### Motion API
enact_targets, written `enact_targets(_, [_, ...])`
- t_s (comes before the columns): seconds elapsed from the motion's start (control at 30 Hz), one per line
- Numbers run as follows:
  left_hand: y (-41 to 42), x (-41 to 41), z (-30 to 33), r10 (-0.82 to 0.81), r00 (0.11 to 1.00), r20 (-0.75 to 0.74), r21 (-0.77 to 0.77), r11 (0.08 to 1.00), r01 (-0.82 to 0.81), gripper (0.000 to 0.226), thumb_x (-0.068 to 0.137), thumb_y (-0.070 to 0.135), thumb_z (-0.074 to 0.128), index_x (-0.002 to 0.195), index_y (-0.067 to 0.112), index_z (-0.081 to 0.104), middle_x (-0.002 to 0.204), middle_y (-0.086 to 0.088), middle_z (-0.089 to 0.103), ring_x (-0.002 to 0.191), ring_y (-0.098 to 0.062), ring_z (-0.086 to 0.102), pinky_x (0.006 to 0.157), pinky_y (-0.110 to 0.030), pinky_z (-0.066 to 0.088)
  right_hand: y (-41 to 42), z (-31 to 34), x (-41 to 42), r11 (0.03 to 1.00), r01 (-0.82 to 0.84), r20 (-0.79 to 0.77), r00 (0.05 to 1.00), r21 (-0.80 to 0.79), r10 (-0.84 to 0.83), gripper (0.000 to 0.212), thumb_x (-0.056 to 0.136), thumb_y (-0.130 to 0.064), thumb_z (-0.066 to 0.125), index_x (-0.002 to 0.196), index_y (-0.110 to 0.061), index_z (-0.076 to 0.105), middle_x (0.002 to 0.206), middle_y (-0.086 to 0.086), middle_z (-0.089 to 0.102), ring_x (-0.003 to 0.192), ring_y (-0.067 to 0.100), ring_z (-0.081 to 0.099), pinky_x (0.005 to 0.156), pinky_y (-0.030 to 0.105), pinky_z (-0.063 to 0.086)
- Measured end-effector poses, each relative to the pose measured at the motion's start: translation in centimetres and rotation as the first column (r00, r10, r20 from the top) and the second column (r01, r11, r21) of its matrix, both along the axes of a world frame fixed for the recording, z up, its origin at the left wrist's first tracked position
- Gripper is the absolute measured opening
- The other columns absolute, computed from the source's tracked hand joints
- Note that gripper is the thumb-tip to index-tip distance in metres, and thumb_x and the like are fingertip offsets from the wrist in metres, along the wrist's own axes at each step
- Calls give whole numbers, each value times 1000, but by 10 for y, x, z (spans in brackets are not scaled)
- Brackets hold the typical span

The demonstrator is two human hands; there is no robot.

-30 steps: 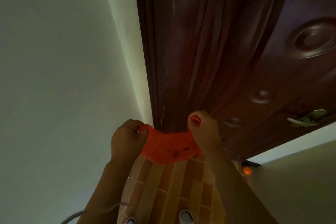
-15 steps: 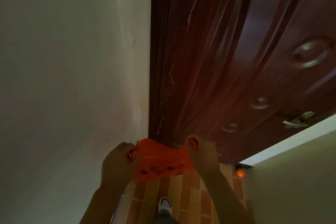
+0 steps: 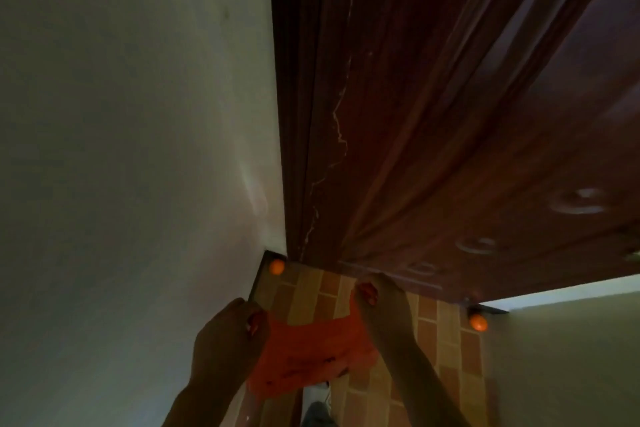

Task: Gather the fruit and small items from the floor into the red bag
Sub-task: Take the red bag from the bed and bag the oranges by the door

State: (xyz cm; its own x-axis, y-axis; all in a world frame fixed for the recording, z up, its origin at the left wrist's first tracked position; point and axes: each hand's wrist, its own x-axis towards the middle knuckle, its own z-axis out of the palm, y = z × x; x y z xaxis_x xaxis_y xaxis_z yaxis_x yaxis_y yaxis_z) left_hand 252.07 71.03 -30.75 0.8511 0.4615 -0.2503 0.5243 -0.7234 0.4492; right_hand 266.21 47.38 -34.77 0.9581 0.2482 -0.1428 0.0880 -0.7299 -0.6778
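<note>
Both hands, left [image 3: 227, 340] and right [image 3: 382, 305], pinch the rim of the red bag [image 3: 311, 357] with curled fingers, stretching it open above the floor [image 3: 446, 350]. Its contents cannot be seen. Two oranges, one [image 3: 277, 267] in the corner and another [image 3: 478, 323] by the door [image 3: 450, 114], are left to gather.

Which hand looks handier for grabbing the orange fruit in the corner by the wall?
Probably the left hand: the fruit lies on the floor on its side. The right hand sits farther over. Both grip the red bag, so one must let go.
</note>
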Motion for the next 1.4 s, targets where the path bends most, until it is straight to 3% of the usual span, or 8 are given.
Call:
enact_targets(0.23, [7,25,-86,-13,999,-42,-54,998,11,14,102,33,59,92,33,69,83,19,58,66,4,52,59,-7,29,21,-81,25,999,-19,-56,998,-49,16,12,85,-10,68,93,-18,72,89,-3,73,80,13,69,74,42,59])
enact_targets(0.47, [12,46,-187,-32,999,-15,-102,994,30,15,100,34,61,86,30,64,75,15,49,63,0,49,58,-12,31,29,-176,30,995,-40,-86,996,-89,32,13,87,-11,66,95,-19,74,95,-3,72,84,16,69,76,40,59])
enact_targets(0.6, [11,59,-253,-60,997,44,-118,991,65,10,98,28,66,94,22,72,80,15,48,69,-4,48,59,-11,27,31,-237,30,989,-78,-56,996,-127,71,12,91,-14,66,100,-18,74,97,-3,68,83,14,65,74,37,58])
enact_targets(0.83, [19,73,-386,-90,989,120,-86,991,101,8,91,24,75,92,16,76,83,-4,68,71,-22,64,54,-19,28,28,-363,37,986,-132,-6,991,-99,132,7,90,-20,68,96,-21,72,94,-3,66,84,18,65,72,36,54])
enact_targets(1.0, [21,82,-468,-71,970,233,-119,988,101,7,93,23,77,90,16,77,67,9,55,56,-1,43,52,-18,24,27,-443,42,962,-232,82,966,-146,245,17,91,-29,61,99,-19,72,95,-1,65,85,18,60,72,35,49])
enact_targets(1.13, [26,86,-527,-122,945,305,-124,978,166,16,96,29,67,108,24,76,98,3,69,77,-8,55,60,-13,32,27,-503,42,924,-308,218,909,-226,356,13,90,-19,63,100,-15,71,95,2,64,88,24,62,71,30,45])
enact_targets(1.27, [25,97,-573,-151,942,298,-112,975,192,14,94,18,67,96,24,55,87,7,56,68,-9,55,53,-22,34,21,-558,41,882,-345,373,811,-320,452,21,86,-13,76,107,-15,72,97,3,62,86,24,60,67,33,48])
enact_targets(1.4, [26,108,-611,-274,920,280,-51,953,299,32,98,16,59,128,27,56,120,4,56,74,-11,57,57,-27,47,20,-600,46,872,-337,411,782,-354,469,27,84,-9,77,109,-13,72,104,6,62,88,28,59,69,37,49])
